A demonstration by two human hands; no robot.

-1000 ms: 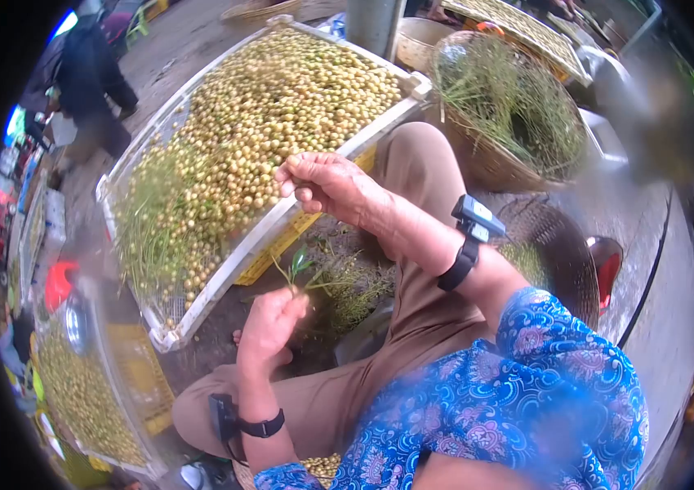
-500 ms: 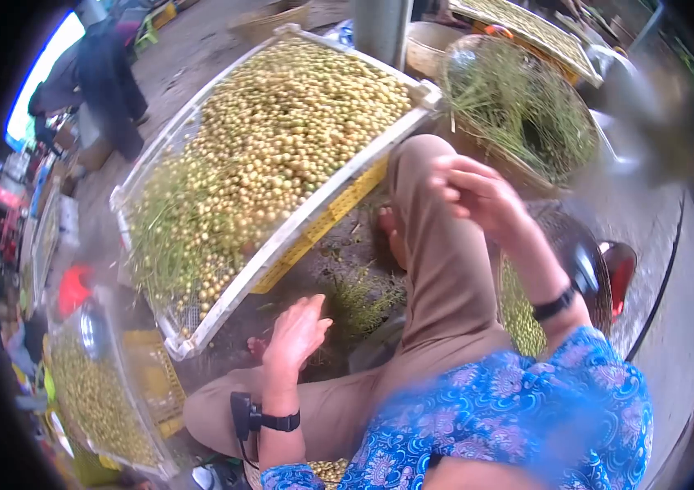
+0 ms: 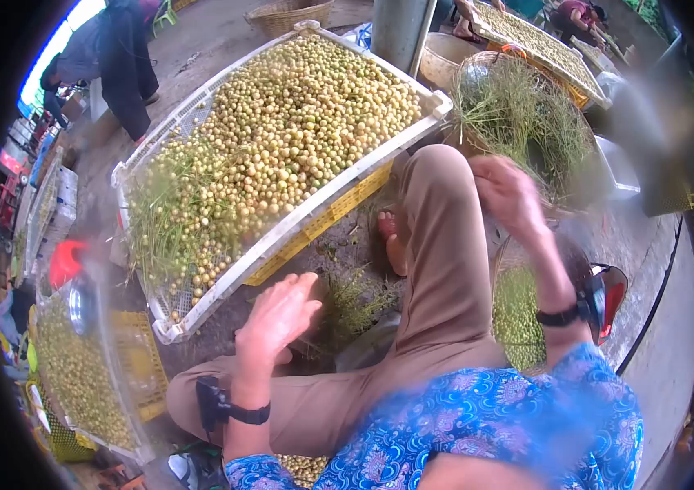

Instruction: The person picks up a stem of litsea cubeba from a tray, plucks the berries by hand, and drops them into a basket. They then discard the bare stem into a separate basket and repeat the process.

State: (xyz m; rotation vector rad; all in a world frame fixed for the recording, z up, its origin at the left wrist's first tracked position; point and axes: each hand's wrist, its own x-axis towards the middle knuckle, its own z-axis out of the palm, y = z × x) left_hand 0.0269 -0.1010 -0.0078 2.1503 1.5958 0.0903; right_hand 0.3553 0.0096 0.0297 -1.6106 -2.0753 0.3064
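Observation:
My left hand [image 3: 280, 318] hovers over my bent left leg, fingers stretched and thumb apart, with nothing visible in it. Close beside it on the ground lies a clump of thin green stems [image 3: 355, 300]. Past my right knee, my right hand [image 3: 510, 192] is raised with bent, motion-smeared fingers; what they hold, if anything, I cannot make out. Ahead stands a white mesh tray [image 3: 318, 239] spread with small round yellow-green fruits [image 3: 298, 139]. Loose green stalks [image 3: 159, 237] cover its left corner. A wicker basket heaped with green stalks [image 3: 518, 114] is beyond my right hand.
A yellow crate [image 3: 314, 233] supports the tray. Small green fruits [image 3: 518, 314] fill a container below my right forearm. Another fruit tray [image 3: 86, 376] stands at left near a red object [image 3: 67, 261]. A grey post [image 3: 400, 37] rises behind. A person [image 3: 122, 65] bends over at upper left.
My view has shifted slightly. My left hand has moved a little left, and my right hand has moved right and down, from over my knee to beside it.

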